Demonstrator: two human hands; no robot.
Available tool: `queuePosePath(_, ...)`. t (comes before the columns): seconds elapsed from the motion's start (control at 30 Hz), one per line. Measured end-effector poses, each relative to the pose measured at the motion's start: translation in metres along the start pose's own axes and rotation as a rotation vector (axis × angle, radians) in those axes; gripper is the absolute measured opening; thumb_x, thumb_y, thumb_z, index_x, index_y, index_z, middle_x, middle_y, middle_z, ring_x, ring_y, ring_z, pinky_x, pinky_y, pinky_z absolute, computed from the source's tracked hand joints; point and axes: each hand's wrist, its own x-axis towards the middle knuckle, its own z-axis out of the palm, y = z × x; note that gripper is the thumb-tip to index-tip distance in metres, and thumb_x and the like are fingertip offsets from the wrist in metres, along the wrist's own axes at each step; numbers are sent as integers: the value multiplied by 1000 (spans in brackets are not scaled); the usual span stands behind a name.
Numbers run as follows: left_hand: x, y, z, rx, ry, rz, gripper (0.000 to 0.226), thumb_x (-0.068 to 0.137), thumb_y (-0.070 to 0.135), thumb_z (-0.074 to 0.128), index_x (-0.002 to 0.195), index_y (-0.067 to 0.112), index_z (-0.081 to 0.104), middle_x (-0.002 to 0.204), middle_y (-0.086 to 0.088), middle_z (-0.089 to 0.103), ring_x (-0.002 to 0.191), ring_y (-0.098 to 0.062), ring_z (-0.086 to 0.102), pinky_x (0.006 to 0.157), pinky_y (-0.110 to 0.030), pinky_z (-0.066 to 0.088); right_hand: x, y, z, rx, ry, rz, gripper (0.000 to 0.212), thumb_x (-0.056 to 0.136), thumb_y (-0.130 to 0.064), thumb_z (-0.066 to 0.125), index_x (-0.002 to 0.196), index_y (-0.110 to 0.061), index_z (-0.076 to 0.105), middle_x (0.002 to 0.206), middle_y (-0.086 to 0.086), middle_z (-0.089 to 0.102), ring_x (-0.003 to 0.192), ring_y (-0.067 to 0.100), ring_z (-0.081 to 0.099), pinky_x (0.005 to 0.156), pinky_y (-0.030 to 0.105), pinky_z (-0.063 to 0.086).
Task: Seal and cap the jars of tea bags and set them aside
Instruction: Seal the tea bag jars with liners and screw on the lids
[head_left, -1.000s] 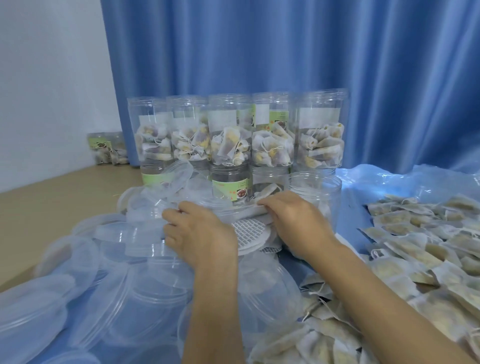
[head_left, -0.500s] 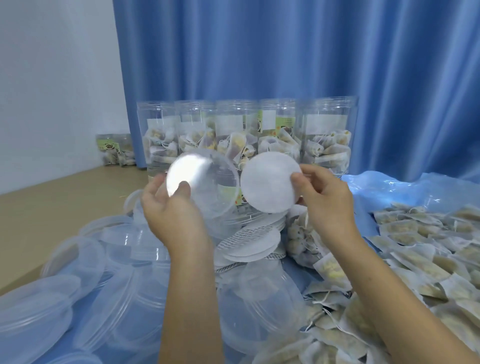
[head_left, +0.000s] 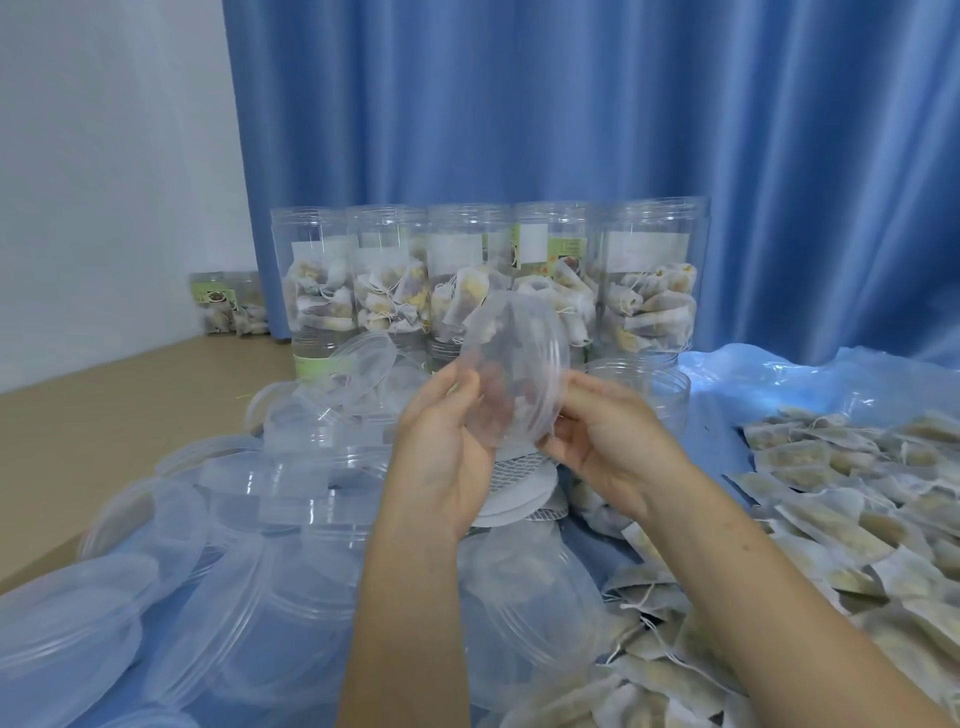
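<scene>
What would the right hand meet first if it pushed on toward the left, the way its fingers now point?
The clear lid its fingers already hold; right behind that, probably the left hand, which holds the lid's other side. Depth between them is hard to judge.

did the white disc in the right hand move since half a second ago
Yes. It no longer sits apart beside the clear lid; against the jar row, the right hand now meets that lid.

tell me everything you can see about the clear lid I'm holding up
The clear lid is a round, see-through plastic cap with a raised rim, tilted nearly on edge in front of the row of filled jars. The left hand grips its left edge; the right hand pinches its lower right rim. Motion blur hides whether a liner sits inside.
</scene>
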Motion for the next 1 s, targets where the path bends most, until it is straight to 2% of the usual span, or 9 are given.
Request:
queuePosePath(0.17, -2, -8, 13, 162, 18, 107, 23, 97, 3, 41, 112, 6, 58, 114, -14, 66, 103, -19, 64, 96, -34, 50, -4, 2, 6, -262, -40, -89, 14, 90, -12, 59, 97, -14, 71, 86, 4, 72, 74, 10, 66, 62, 20, 51)
queuePosePath(0.3, -1, -8, 13, 273, 28, 163, 21, 97, 10, 46, 112, 15, 60, 111, -3, 68, 99, -10, 66, 88, -27, 53, -5, -3, 7, -45, -31, -145, 17, 90, -6, 56, 96, -14, 70, 92, 5, 73, 83, 17, 69, 71, 29, 56)
queuePosePath(0.5, -1, 6, 3, 186, 31, 183, 25, 92, 8, 55, 117, 11, 57, 91, 1, 74, 87, -9, 71, 70, -23, 57, -8, -17, 3, 166, -264, -41, 62, 84, -57, 47, 116, -7, 66, 127, 17, 59, 120, 32, 54, 104, 50, 41)
queuePosePath(0.63, -6, 11, -1, -29, -133, 38, 38, 80, 12, 61, 117, 1, 59, 111, -14, 70, 103, -24, 67, 86, -39, 56, -13, -22, 7, -28, -199, -167, 29, 81, -12, 65, 109, -5, 64, 110, 12, 70, 101, 25, 67, 83, 36, 57)
queuePosePath(0.7, -6, 13, -1, -56, -155, 41, 35, 78, 15, 61, 111, 3, 61, 107, -13, 71, 100, -24, 69, 80, -39, 58, -14, -23, 7, -275, -65, -275, 37, 80, -6, 68, 116, -12, 58, 110, 4, 69, 92, 12, 68, 73, 24, 58)
queuePosePath(0.77, -4, 13, -2, -14, -129, 69, 33, 81, 18, 60, 112, 7, 61, 106, -11, 72, 98, -24, 69, 79, -41, 58, -18, -23, 7, -652, 57, -454, 76, 73, -14, 78, 133, -33, 36, 125, -8, 52, 100, -4, 58, 78, 13, 52)
queuePosePath(0.83, -2, 8, 0, 139, -82, 93, 27, 85, 21, 61, 111, 12, 63, 109, -8, 71, 102, -24, 68, 83, -44, 57, -21, -23, 10, -916, -19, -553, 100, 61, -30, 86, 135, -50, 22, 137, -13, 29, 125, -5, 35, 95, 8, 36)
queuePosePath(0.9, -1, 2, 6, 226, -57, 74, 22, 86, 23, 63, 105, 13, 65, 108, -10, 70, 101, -25, 67, 85, -46, 55, -22, -22, 11, -1132, -110, -555, 95, 56, -44, 86, 134, -51, 32, 142, -17, 18, 135, 2, 17, 104, 18, 21)
queuePosePath(1.0, -3, -3, 15, 63, -178, -40, 38, 78, 30, 64, 110, 8, 65, 107, -12, 70, 99, -22, 68, 84, -38, 56, -18, -25, 1, -1302, -28, -551, 80, 60, -57, 77, 132, -47, 43, 146, -6, 29, 138, 14, 23, 111, 32, 23)
